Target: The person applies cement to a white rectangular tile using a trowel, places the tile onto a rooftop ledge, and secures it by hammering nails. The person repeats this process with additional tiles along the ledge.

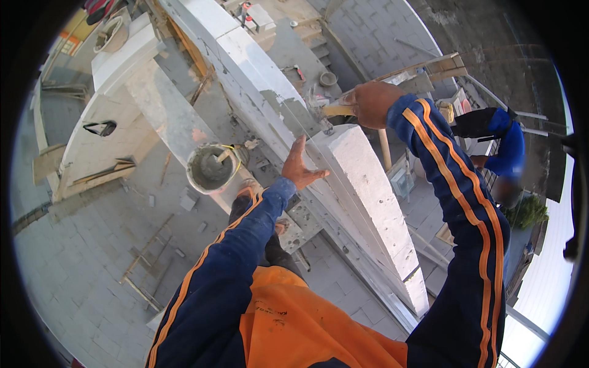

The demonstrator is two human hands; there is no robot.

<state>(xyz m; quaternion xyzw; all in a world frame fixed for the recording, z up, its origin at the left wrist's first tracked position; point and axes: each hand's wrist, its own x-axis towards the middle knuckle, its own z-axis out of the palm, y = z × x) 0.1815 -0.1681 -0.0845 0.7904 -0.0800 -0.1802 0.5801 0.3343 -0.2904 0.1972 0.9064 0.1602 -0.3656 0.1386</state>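
Observation:
My right hand [372,104] is closed round the pale wooden handle of a trowel [337,111], its blade mostly hidden at the gap in the top of the wall. My left hand [300,167] is open, thumb and fingers spread, at the near side of the wall and holding nothing. A long white concrete block [374,202] lies along the wall top, its far end just below the trowel. Beyond that end, wet grey mortar [287,115] covers part of the wall [251,58]. A thin string runs along the wall's edge.
A bucket of grey mortar [195,184], with a stick-like handle standing in it, rests on a plank [165,113] by my feet. The floor lies well below. At the right, another person in blue [512,150] bends near timber and poles. Another bucket [111,35] stands far left.

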